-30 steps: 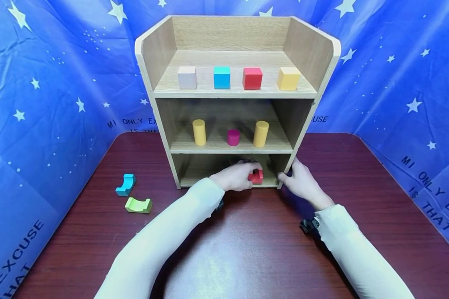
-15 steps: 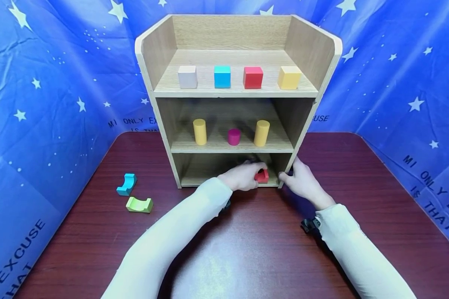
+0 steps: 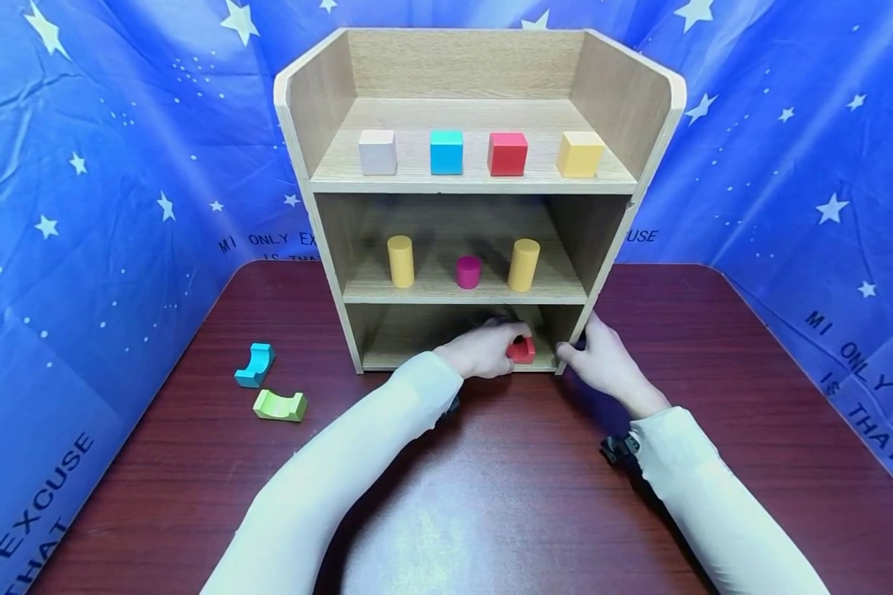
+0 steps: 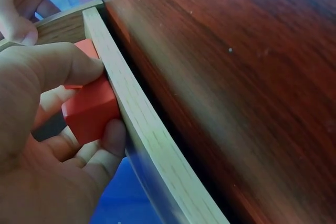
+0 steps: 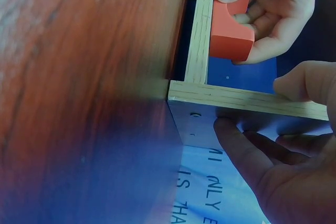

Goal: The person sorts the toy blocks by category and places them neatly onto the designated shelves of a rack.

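Observation:
My left hand [image 3: 484,351] reaches into the right end of the bottom shelf and holds a red arch block [image 3: 522,350] between thumb and fingers. In the right wrist view the red block's [image 5: 231,32] curved hollow faces the left hand's palm, and the block sits right at the shelf board. My right hand [image 3: 603,364] grips the shelf unit's right side panel [image 5: 247,98] low down, thumb on the inner face and fingers on the outer face. In the left wrist view the left thumb and fingers [image 4: 113,139] pinch the red block [image 4: 92,108] beside the board's front edge.
The wooden shelf unit [image 3: 461,185] stands on a dark red table [image 3: 506,471]. Several cubes line its top, including a red cube [image 3: 508,154]. Two yellow cylinders flank a magenta cylinder [image 3: 468,272] mid-shelf. A blue arch block [image 3: 255,366] and green arch block [image 3: 280,406] lie left.
The left hand has moved the red arch block rightward along the bottom shelf, closer to the right panel, then stayed there. The right hand keeps its grip on the panel.

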The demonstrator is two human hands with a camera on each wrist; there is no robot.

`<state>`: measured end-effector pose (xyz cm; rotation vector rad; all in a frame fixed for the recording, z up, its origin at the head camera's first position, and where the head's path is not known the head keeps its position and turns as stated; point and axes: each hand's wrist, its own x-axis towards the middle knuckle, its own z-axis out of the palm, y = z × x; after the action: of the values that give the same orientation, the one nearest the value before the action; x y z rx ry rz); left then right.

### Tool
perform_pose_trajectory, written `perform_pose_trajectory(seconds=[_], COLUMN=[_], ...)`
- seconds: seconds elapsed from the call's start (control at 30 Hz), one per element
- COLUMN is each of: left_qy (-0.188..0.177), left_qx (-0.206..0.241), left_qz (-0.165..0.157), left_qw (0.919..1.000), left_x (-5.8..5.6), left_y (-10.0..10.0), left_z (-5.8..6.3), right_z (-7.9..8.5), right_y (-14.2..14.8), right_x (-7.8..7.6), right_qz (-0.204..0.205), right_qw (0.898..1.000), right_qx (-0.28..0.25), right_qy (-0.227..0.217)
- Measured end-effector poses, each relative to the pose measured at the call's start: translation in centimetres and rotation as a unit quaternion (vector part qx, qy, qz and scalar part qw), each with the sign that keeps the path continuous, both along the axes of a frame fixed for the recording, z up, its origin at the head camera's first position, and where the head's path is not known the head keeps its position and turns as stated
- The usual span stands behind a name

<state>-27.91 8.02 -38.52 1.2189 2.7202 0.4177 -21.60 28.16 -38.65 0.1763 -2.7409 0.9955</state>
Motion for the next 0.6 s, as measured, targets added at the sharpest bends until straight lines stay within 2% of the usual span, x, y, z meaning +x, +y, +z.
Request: perform_pose_trajectory(seconds=[0.2,0.37,0.6], left_qy=[0.005,-0.008,0.004], left_qx=[0.005,0.007,0.008], left_qz=[-0.008,0.005,0.009], left_qw=[0.9999,0.9999,0.9999], left_x=[-0.25,-0.18,0.03], left_y=[0.11,0.03,-0.26], left_z=[-0.09,-0.04,0.09], right_z=[0.04,0.08,0.03], right_y=[0.04,0.05,0.06], right_x=[-0.02,0.03,0.02], right_qz=[0.002,0.001,0.003], right_qw=[1.0,1.0,1.0], right_qx=[0.0,-0.002,-0.004], right_qy=[-0.002,-0.003,-0.002])
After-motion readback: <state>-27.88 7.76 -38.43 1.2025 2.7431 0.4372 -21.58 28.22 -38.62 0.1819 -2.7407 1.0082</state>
